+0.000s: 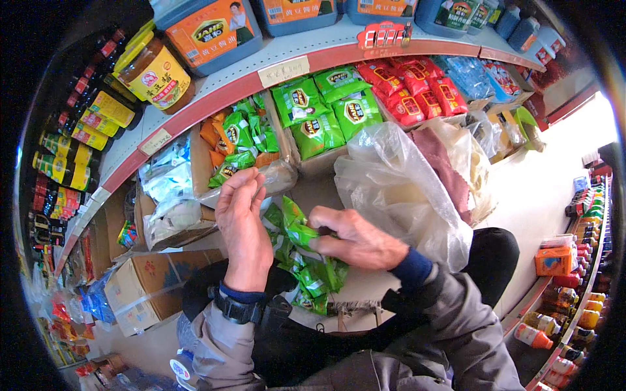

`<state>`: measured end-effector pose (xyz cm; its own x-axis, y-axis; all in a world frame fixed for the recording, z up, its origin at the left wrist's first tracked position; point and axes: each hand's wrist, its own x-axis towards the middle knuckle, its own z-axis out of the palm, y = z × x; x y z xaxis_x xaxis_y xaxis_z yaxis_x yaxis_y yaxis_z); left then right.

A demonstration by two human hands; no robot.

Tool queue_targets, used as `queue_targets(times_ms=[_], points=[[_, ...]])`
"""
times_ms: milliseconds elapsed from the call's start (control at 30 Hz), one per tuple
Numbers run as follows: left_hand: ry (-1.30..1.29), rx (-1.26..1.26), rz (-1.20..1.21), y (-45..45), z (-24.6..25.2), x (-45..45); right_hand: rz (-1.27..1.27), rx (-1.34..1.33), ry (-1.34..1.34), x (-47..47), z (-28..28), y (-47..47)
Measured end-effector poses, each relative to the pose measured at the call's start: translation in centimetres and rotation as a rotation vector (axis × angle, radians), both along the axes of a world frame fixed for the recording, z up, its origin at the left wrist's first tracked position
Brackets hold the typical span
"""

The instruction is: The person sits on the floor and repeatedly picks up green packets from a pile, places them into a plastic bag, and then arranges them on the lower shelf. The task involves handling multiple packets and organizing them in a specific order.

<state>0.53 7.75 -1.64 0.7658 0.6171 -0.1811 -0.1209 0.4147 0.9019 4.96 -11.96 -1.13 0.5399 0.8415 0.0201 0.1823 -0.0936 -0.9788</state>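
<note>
My right hand (357,237) grips a green plastic packet (296,226) between thumb and fingers, over a pile of similar green packets (313,278) in front of my knees. To its left my left hand (244,225) is raised with the palm turned inward and the fingers bent, and nothing shows in it. Just beyond its fingertips is a cardboard box (196,163) of loose green and orange packets (239,129). A second box beside it (318,163) holds green packets (327,107) laid flat in rows.
Above the boxes runs a shelf edge (337,53) with blue jugs (210,34) and a jar of bean paste (156,73). Red packets (411,90) lie at right, behind a large clear plastic bag (391,181). A closed carton (151,288) stands at left; bottle shelves (572,313) line the right.
</note>
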Motion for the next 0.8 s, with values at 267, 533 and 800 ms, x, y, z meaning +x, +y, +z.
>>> queue_targets(times_ms=[267, 533, 800], points=[[0.017, -0.466, -0.769, -5.7, -0.5, -0.2, -0.169, 0.453, 0.710, 3.0, 5.7, -4.7], [-0.118, -0.720, -0.701, -8.0, 0.7, 1.6, -0.519, 0.558, 0.826, 5.2, 3.9, -5.6], [0.205, -0.336, -0.722, -8.2, -0.8, 2.3, -0.645, 0.389, 0.413, 5.3, 3.7, -6.8]])
